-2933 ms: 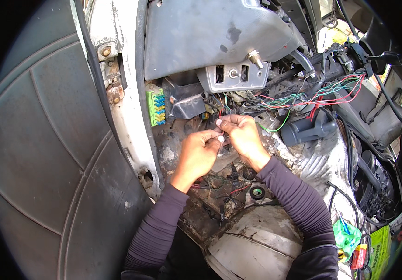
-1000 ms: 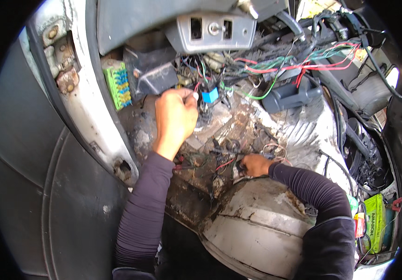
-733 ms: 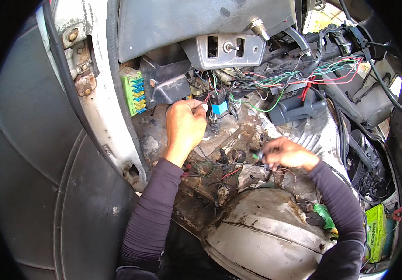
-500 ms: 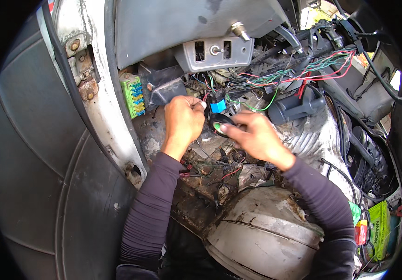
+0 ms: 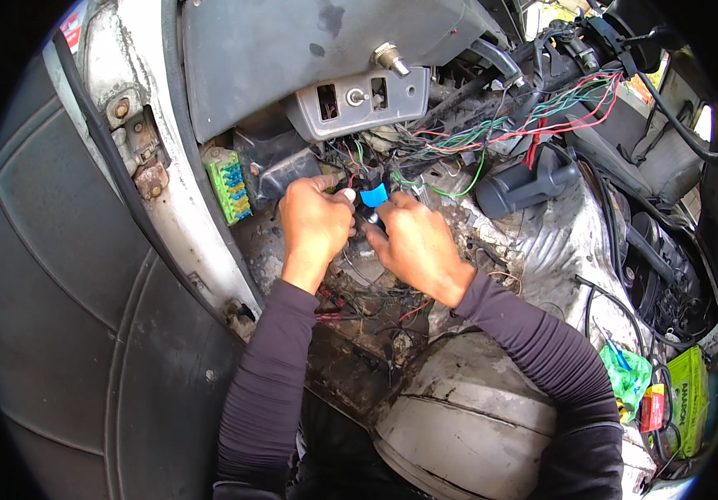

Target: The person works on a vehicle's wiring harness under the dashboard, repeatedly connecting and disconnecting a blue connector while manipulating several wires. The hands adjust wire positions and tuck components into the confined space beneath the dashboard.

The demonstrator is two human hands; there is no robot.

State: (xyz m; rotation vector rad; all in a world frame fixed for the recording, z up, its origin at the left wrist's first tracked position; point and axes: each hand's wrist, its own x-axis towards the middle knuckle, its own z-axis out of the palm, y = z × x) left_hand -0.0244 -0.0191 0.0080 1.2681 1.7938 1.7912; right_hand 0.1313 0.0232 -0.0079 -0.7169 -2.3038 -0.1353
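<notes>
My left hand [image 5: 316, 223] is closed, thumb and forefinger pinching at dark wires beneath the dashboard; its grip hides what exactly lies between the fingertips. Facing it, my right hand [image 5: 422, 247] is curled round a roll of black electrical tape, which is now mostly hidden behind the fingers. Between the two hands shows a small bright blue piece [image 5: 373, 197]. Thin red and green wires [image 5: 361, 156] run down to this spot from under the panel. A green fuse box [image 5: 227, 187] with yellow and blue fuses sits left of my left hand.
A grey switch panel [image 5: 359, 104] hangs above my hands. Red and green wires [image 5: 571, 98] stretch to the upper right, over a dark grey plastic cover [image 5: 530, 185]. A worn pale dome-shaped housing [image 5: 467, 408] bulges below. The dark door [image 5: 51, 275] stands left; a green bag [image 5: 625, 373] lies right.
My right hand has moved left, close to my left hand, and the tape roll has turned out of sight behind its fingers. The whole view has shifted slightly.
</notes>
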